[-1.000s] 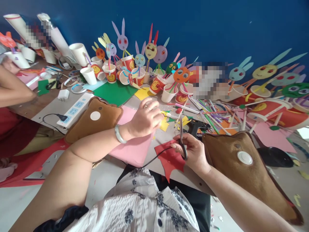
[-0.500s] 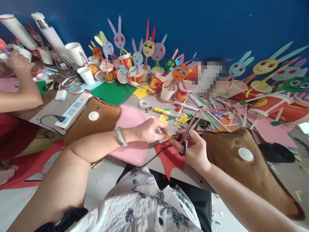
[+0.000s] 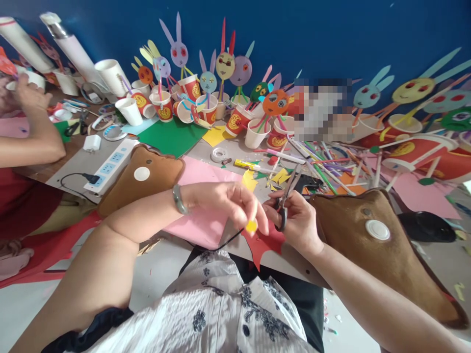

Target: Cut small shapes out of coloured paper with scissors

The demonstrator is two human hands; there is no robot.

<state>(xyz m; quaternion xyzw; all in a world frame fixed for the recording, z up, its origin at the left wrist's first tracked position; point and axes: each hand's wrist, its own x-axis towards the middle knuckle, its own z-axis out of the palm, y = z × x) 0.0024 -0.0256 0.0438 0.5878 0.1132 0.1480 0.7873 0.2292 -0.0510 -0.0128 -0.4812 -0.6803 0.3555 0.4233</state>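
My left hand (image 3: 237, 203) is turned palm down with its fingers bent, over the edge of the pink paper (image 3: 204, 223). A small yellow paper piece (image 3: 251, 226) shows at its fingertips, held there, the exact grip partly hidden. In my right hand (image 3: 300, 220) is a pair of scissors (image 3: 283, 213), black handles around the fingers and blades pointing up and away. Between and below my hands lies a jagged red paper (image 3: 263, 247). Just beyond are yellow paper scraps (image 3: 280, 177) and a yellow marker (image 3: 246, 165).
Brown plush warmers lie left (image 3: 156, 169) and right (image 3: 353, 245). A power strip (image 3: 112, 166), green paper (image 3: 169, 139) and tape roll (image 3: 220, 155) sit further back. Paper cups (image 3: 161, 107) with rabbit-faced figures line the wall. Another person's hand (image 3: 35, 95) is at far left.
My left hand has turned over and moved slightly toward me and right, bringing the yellow paper piece lower. My right hand stays nearly in place with the scissors.
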